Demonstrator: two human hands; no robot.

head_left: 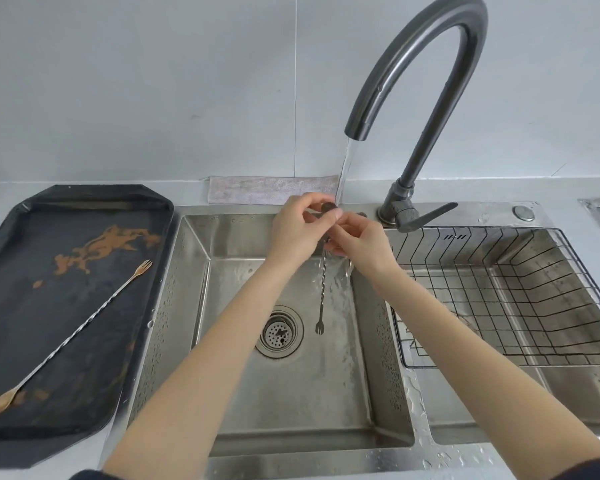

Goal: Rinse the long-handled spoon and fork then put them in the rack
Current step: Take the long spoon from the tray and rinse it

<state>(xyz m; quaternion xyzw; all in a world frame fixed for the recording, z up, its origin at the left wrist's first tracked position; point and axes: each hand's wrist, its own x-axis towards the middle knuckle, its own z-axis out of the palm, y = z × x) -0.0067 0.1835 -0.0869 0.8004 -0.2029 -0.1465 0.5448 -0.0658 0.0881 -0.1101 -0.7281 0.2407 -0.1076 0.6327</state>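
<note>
A dark long-handled utensil (322, 292) with a twisted stem hangs upright under the running water, its small fork end pointing down over the sink basin (291, 403). Its spoon end is pinched at the top between the fingers of my left hand (297, 230). My right hand (359, 242) grips the stem just below, and water runs over it. A second, gold long-handled spoon-and-fork (80, 332) lies diagonally on the black tray (94, 202) at the left. The wire rack (520, 306) sits in the right basin with nothing in it.
The curved tap (426, 98) pours water between my hands; its lever (426, 216) points right. The tray carries brown smears (111, 244). A grey cloth (274, 194) lies behind the sink. The drain strainer (279, 332) is in the left basin's floor.
</note>
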